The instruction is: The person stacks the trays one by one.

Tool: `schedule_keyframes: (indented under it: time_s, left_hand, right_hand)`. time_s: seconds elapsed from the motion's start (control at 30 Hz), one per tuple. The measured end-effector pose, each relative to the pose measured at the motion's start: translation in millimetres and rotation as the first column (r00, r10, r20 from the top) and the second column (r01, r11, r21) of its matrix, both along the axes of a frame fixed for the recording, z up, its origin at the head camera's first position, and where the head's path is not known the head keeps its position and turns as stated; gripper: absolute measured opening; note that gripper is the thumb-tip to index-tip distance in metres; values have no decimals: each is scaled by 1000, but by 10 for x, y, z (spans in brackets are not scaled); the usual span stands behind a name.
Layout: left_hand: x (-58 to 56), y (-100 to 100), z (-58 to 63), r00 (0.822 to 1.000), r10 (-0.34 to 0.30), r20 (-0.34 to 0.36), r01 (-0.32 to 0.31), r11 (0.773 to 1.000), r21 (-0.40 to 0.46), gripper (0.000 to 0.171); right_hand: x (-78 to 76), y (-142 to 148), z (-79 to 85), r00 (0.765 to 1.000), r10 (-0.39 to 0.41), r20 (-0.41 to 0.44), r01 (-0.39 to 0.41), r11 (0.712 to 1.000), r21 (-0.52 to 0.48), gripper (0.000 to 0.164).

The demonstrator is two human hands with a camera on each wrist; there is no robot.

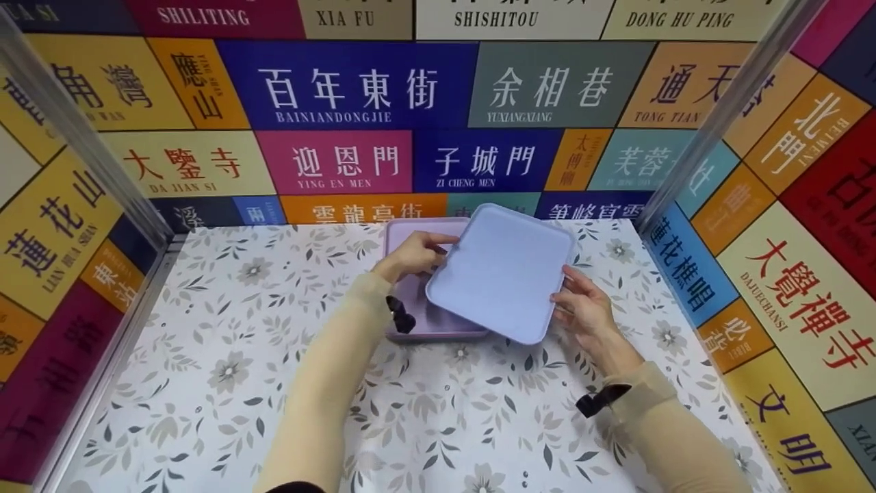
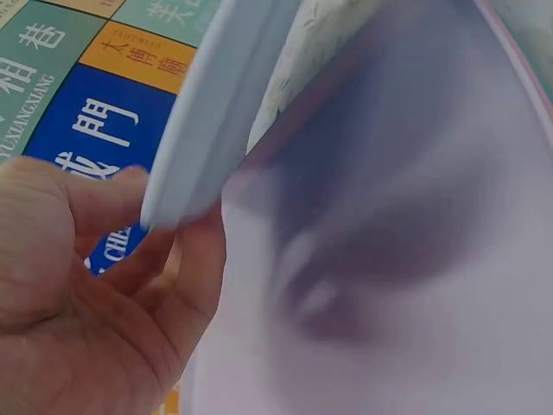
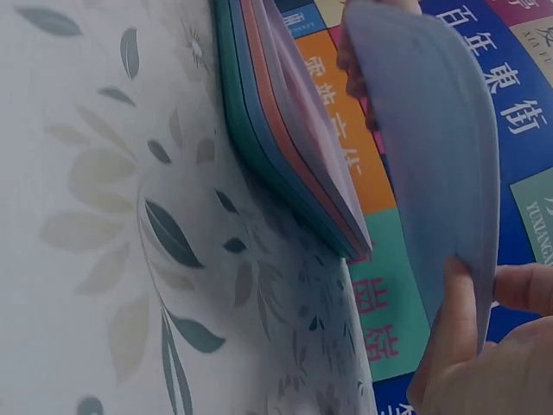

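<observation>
A light-blue rectangular tray with a low raised rim is held up and turned at an angle between the two hands. At its left edge my left hand pinches the rim; the left wrist view shows the thumb and fingers on either side of that blue edge. On the opposite edge my right hand grips the rim, with thumb and fingers on its two faces. Beneath and to the left lies a pale pink-lilac tray, partly covered by the blue one. It tops a stack of coloured trays.
Under the stack is a white tabletop with a grey flower-and-leaf print. Panels with coloured blocks of Chinese lettering stand behind and on both sides. Black wrist straps sit over the beige sleeves.
</observation>
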State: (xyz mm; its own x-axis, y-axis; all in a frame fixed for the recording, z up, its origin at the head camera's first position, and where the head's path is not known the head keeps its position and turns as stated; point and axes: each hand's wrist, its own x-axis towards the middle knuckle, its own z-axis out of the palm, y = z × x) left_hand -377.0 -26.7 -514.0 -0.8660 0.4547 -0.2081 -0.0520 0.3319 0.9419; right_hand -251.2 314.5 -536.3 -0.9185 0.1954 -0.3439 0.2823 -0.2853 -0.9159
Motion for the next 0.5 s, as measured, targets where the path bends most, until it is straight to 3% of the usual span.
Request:
schedule_keyframes:
  time_s: [0.1,0.23,0.5]
  left_hand:
    - [29,-122,28,999,-25,36,23,999,43,64]
    - [84,-267,48,997,-11,80,3,995,100,67]
    - [205,-537,31,997,54,61,-59,995,86,73]
  right_hand:
    - [-52,13,16,998,65,-26,-64,998,5,86]
    - [-158,-12,34,987,148,-65,-148,989,9,84]
    - [-440,-169,59,963,265,-54,-258,960,106,84]
